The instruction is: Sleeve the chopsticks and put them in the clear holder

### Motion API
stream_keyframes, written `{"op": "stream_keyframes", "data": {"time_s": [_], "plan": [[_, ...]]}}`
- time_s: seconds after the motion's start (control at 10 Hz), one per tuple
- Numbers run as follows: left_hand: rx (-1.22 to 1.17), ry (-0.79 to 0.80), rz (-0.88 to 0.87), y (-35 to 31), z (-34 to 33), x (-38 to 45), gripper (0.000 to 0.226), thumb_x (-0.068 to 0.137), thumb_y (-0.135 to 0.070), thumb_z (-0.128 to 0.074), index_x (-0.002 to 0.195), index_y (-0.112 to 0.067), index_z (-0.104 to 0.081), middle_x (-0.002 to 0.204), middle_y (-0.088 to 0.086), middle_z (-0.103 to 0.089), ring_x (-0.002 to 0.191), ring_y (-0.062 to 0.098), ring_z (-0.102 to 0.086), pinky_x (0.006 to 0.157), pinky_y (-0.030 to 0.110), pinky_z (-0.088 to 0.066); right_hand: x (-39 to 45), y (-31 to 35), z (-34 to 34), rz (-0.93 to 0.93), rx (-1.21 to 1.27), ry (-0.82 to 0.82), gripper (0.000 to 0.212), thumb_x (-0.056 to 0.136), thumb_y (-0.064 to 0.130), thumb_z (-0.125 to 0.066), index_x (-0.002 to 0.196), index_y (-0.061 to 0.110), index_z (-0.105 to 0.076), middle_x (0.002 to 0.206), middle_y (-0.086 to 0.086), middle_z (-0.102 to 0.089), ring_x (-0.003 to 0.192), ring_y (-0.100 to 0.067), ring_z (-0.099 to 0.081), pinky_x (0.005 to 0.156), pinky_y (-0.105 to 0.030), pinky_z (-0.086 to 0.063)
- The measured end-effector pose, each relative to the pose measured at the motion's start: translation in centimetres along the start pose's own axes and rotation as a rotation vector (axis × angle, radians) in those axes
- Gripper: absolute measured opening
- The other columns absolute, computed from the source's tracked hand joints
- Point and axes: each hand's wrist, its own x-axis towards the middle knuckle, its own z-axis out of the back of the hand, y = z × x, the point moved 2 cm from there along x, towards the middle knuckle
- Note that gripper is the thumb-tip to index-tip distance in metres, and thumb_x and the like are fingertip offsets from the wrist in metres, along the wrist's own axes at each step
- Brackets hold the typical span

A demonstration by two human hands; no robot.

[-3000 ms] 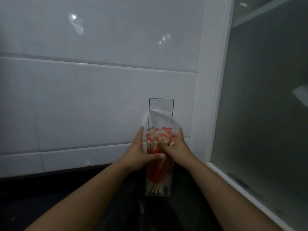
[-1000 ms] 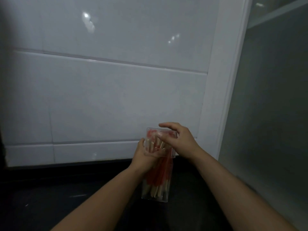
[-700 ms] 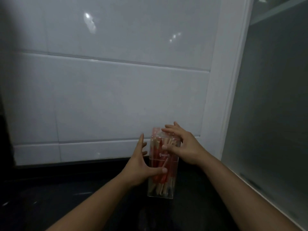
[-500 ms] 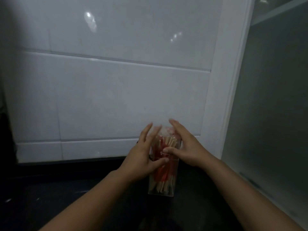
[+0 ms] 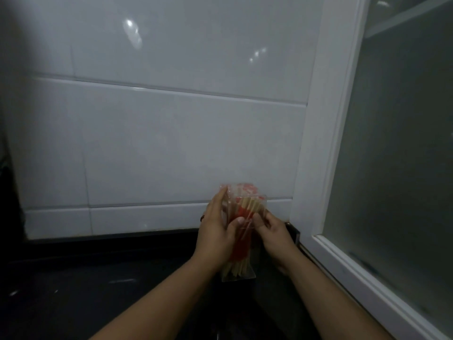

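One clear holder (image 5: pixel 241 271) at 5 o'clock on the dark counter (image 5: pixel 73 290), packed with red-sleeved chopsticks (image 5: pixel 241 244) — too many to count; two hands — left hand (image 5: pixel 215 233) and right hand (image 5: pixel 274 231) grasp its sides.

The clear holder (image 5: pixel 239 276) is a tall, see-through box standing upright on the dark counter, close to the white tiled wall. It is packed with chopsticks (image 5: pixel 242 241) in red sleeves, pale wood showing at top and bottom, leaning slightly.
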Motion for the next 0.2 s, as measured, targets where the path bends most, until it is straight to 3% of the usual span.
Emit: {"op": "stream_keyframes", "data": {"time_s": [0.1,0.2], "plan": [[-0.096,0.018,0.088,0.39,0.13,-0.17,0.067,0.095,-0.025,-0.065,0.151,-0.038,-0.03,0.125,-0.019,-0.054,0.114,-0.004,-0.053,0.097,0.028,-0.05,-0.03,0.04,0.0,-0.001,0.023,0.015,0.029,0.102,0.027,-0.046,0.13,0.026,-0.056,0.117,0.005,-0.068,0.1,-0.001,-0.065,0.073,-0.011,-0.051],[-0.125,0.018,0.112,0.45,0.11,-0.15,0.064,0.095,-0.026,-0.064,0.15,-0.038,-0.032,0.13,-0.011,-0.054,0.121,0.007,-0.054,0.102,0.038,-0.05,-0.3,0.35,-0.31,-0.023,0.04,0.032,0.025,0.103,0.025,-0.044,0.126,0.029,-0.054,0.113,0.011,-0.066,0.097,0.005,-0.061,0.07,-0.007,-0.048]]}}
